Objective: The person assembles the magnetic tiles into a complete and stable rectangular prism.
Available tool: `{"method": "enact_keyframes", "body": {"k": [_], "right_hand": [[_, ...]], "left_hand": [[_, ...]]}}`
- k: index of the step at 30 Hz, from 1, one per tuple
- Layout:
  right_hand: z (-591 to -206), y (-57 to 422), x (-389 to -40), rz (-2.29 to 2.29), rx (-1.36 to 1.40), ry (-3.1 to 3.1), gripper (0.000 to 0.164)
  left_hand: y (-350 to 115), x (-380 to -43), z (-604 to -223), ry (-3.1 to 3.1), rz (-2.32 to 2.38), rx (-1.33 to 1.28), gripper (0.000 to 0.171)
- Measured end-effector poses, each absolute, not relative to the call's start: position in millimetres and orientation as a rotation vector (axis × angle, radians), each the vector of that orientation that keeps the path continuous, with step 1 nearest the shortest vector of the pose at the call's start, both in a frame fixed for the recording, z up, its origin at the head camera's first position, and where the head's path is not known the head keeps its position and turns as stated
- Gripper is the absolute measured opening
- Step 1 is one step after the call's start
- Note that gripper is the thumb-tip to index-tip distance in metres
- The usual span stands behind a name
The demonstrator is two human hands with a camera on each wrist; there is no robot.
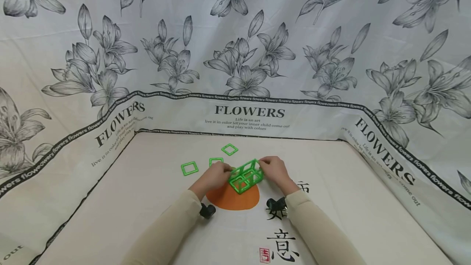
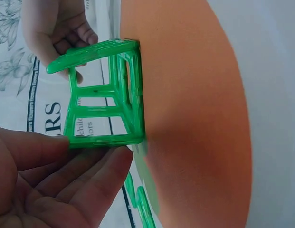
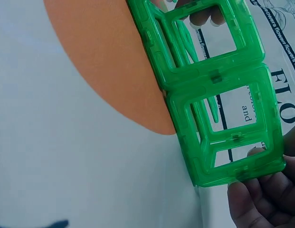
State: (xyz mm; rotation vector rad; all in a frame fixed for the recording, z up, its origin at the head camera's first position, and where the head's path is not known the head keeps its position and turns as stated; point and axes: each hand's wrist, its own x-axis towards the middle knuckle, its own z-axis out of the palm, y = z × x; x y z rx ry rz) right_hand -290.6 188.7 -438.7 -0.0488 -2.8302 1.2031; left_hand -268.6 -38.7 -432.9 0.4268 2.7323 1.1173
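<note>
Several clear green square magnetic tiles are joined edge to edge into a hollow, box-like frame [image 1: 240, 192] above the orange patch of the cloth. My left hand [image 1: 216, 174] holds its left end, with the thumb and fingertips on one tile's edges in the left wrist view. At the opposite end, my right hand [image 1: 274, 170] pinches the outer corner of a tile between thumb and fingers. Two tiles meet side by side along a seam [image 3: 215, 77] in the right wrist view. One panel [image 2: 95, 53] leans at a slant in the left wrist view.
Loose green square tiles lie flat beyond my left hand: one at the left [image 1: 189, 163], one partly hidden behind the hand [image 1: 216, 159], and one farther back [image 1: 226, 146]. The printed white cloth [image 1: 147, 199] covers the table, and a flowered curtain [image 1: 250, 111] rises behind and at both sides.
</note>
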Motion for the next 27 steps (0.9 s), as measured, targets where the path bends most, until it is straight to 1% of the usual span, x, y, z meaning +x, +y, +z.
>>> {"method": "enact_keyframes", "body": {"k": [11, 20, 27], "right_hand": [[-437, 203, -282, 1.258, -0.064, -2.855, 0.038], [-437, 208, -276, 1.408, -0.071, -2.831, 0.043], [-438, 210, -274, 1.48, -0.088, -2.813, 0.049]], "left_hand": [[-29, -286, -441, 2.766, 1.191, 0.451, 0.03], [-20, -299, -445, 2.748, 1.288, 0.381, 0.03], [-15, -304, -445, 2.776, 1.279, 0.394, 0.031]]}}
